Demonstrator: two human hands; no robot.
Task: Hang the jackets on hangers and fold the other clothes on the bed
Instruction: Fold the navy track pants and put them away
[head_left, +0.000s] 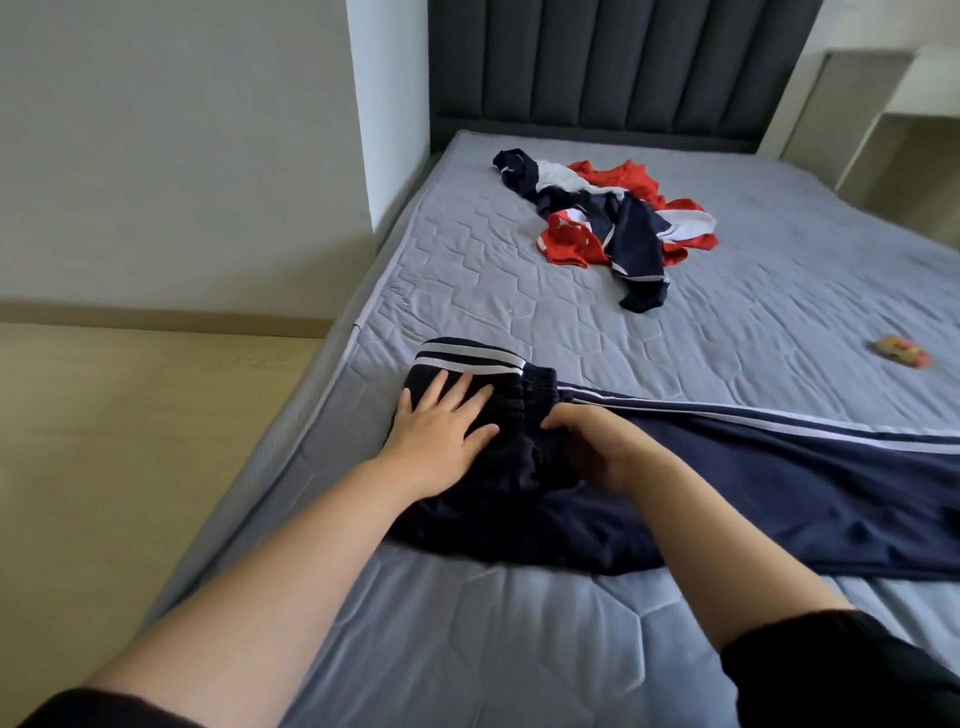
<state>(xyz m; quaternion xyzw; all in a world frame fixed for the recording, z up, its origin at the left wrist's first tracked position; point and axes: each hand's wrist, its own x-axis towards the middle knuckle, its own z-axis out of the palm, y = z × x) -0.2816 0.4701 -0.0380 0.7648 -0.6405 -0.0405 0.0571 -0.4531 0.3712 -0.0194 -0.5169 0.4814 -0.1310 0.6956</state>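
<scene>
Head view, near to far. Two bare forearms in short black sleeves reach over the grey quilted mattress. The left hand lies flat, fingers straight and spread, pressing the gathered end of a navy garment. The right hand has its fingers curled into the bunched cloth just beside the elastic band and appears to pinch it. The garment, seemingly track trousers with white side stripes, lies along the near part of the bed and runs out of view to the right. Its striped band is turned back at the left end. It is spread but not yet folded into a compact stack. Farther up the mattress, well apart from the hands, a tangled heap of red, white and navy clothes lies unsorted. A small blurred orange object lies to the right, in front of the dark padded headboard. Judged progress: early. One piece is in hand and the heap is untouched. No hanger, hung jacket or finished fold is visible. No brand, label or legible writing can be made out on any item.
</scene>
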